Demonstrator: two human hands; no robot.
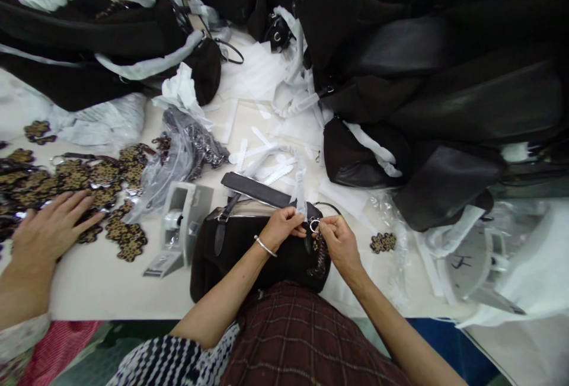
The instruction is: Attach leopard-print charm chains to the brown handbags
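Note:
A dark brown handbag (249,249) lies on the table edge in front of me, its strap (258,189) stretched across the top. My left hand (282,227) is closed, pinching a white wrapped strip and hardware at the bag's top right corner. My right hand (336,238) is closed too, pinching a small metal ring (314,225) from which a dark chain charm (320,255) hangs down the bag's side. The two hands almost touch at the ring.
Another person's hand (48,226) rests flat at the left on several leopard-print flower charms (120,232). A grey tape dispenser (180,226) stands left of the bag. Piles of dark bags (444,95) fill the back and right; white paper strips (271,160) and plastic bags lie between.

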